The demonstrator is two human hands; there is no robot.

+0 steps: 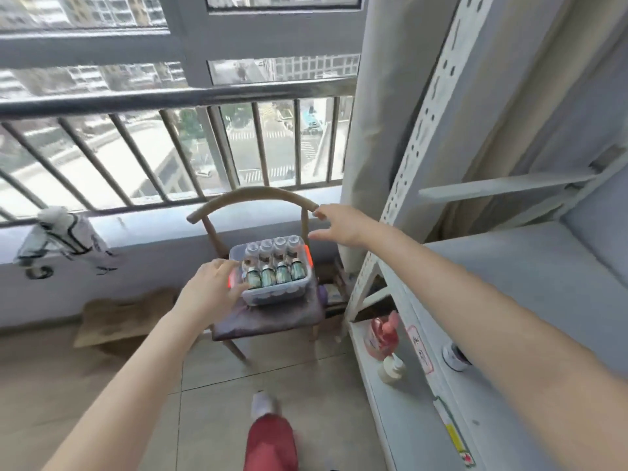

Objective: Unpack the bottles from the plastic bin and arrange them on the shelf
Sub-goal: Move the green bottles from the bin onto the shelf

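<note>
A: From the head camera, where's the plastic bin [272, 294]?

B: On the cushioned seat of the wooden chair [251, 192], by the window railing [170, 98]. It's clear, with an orange latch at each end, and its top is open.

A: And the bottles [275, 268]?

B: All inside it, upright, packed in rows of four. The near ones look greenish with dark caps and the far ones have white caps. It's too blurred to read anything on them.

A: What are the hands doing?

B: The left hand [210, 287] is at the bin's left end, fingers fairly straight and resting against the wall over the latch. It isn't curled round anything. The right hand [339, 226] is up in the air beyond the bin's right side, fingers spread and holding nothing, close to the end of the chair's curved backrest.

A: And the shelf [509, 266]?

B: It's grey metal and stands to the right, beside the chair. Its lower board carries a pink container [382, 334], a small white bottle [390, 368] and a white jar [453, 356]. There's also flattened cardboard [125, 314] on the floor left of the chair.
</note>
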